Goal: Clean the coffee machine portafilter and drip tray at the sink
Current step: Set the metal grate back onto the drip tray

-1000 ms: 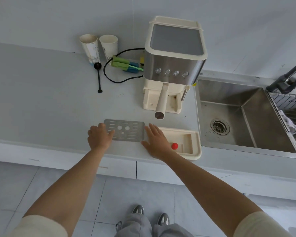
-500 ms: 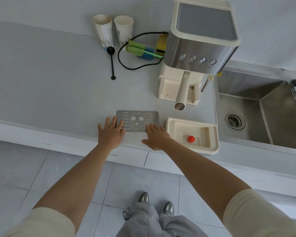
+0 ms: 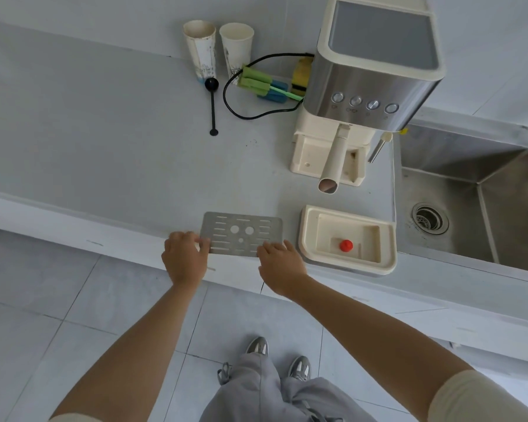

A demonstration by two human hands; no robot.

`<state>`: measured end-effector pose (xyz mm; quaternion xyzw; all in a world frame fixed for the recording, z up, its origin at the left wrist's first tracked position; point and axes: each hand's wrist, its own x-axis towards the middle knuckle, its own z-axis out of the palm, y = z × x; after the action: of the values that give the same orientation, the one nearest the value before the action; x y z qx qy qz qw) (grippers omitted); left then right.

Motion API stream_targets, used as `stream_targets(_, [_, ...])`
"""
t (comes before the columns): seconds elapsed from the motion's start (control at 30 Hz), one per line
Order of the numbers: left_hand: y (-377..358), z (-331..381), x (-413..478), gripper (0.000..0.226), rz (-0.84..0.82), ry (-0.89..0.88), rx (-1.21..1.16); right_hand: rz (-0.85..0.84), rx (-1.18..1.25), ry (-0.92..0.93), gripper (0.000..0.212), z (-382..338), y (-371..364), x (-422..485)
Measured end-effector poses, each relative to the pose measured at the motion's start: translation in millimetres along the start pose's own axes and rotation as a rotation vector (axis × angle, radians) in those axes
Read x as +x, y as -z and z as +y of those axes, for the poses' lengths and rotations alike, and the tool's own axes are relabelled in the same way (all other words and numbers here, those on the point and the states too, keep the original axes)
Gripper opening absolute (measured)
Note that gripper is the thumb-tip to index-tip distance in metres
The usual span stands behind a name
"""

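A flat metal drip tray grate (image 3: 241, 234) lies on the grey counter near its front edge. My left hand (image 3: 185, 258) curls its fingers and thumb at the grate's near left corner. My right hand (image 3: 281, 264) curls its fingers over the near right corner. The cream drip tray (image 3: 311, 251) with a red float (image 3: 346, 245) sits to the right of the grate, beside the sink (image 3: 470, 208). The portafilter (image 3: 334, 161) is locked in the coffee machine (image 3: 375, 71), its cream handle pointing towards me.
Two paper cups (image 3: 218, 50), a black scoop (image 3: 212, 106), green and blue brushes (image 3: 262, 85), a yellow sponge (image 3: 301, 73) and a black cable (image 3: 235, 108) lie at the back of the counter. The sink drain (image 3: 429, 219) is at the right.
Both hands went from lying flat on the grate to curling at its near corners, drawing back towards the counter edge. The camera has shifted left and closer.
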<state>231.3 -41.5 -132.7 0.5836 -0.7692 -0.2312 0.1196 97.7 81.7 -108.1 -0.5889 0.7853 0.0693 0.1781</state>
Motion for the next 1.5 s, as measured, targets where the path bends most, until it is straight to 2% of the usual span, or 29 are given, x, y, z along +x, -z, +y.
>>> stream_targets(0.1, [8,4,7,0.029,-0.172,0.415,-0.349,0.073,0.115,-0.032,0.034,6,11,7])
stream_targets(0.2, [12,4,10,0.022,-0.478,0.643,-0.764,0.028,0.294,-0.106,0.04,11,16,12])
stream_targets(0.27, [11,7,9,0.018,-0.517,0.672,-0.862,0.053,0.495,-0.197,0.04,12,17,14])
stream_targets(0.37, [14,13,6,0.018,-0.472,0.679,-0.945,0.121,0.723,-0.372,0.03,14,15,10])
stream_targets(0.47, [20,14,3,0.012,-0.478,0.655,-1.006,0.107,0.905,-0.522,0.014,19,7,3])
stream_targets(0.53, [25,12,1,0.013,-0.478,0.636,-1.032,0.101,1.049,-0.603,0.011,22,5,-1])
stream_targets(0.63, [30,11,0,0.025,-0.472,0.594,-1.069,0.087,1.364,-0.641,0.022,23,11,-4])
stream_targets(0.73, [34,18,-1,0.017,-0.491,0.539,-1.112,0.144,1.556,-0.595,0.025,22,20,-3])
stream_targets(0.87, [37,36,-2,0.016,-0.554,0.448,-1.12,0.267,1.581,-0.53,0.007,28,32,-9])
stream_targets(0.97, [35,52,-3,0.018,-0.622,0.349,-1.058,0.349,1.569,-0.576,0.009,44,36,-18])
stream_targets(1.13, [19,91,-8,0.016,-0.747,0.231,-0.784,0.424,1.471,-0.676,0.014,89,31,-45])
stream_targets(1.23, [-1,112,-15,0.033,-0.77,0.139,-0.558,0.409,1.329,-0.713,0.015,115,25,-64])
stream_targets(1.33, [-21,131,-22,0.044,-0.72,0.009,-0.373,0.375,1.187,-0.724,0.018,139,20,-80])
stream_targets(1.5, [-41,153,-31,0.045,-0.702,-0.168,-0.13,0.251,0.89,-0.741,0.029,169,17,-98])
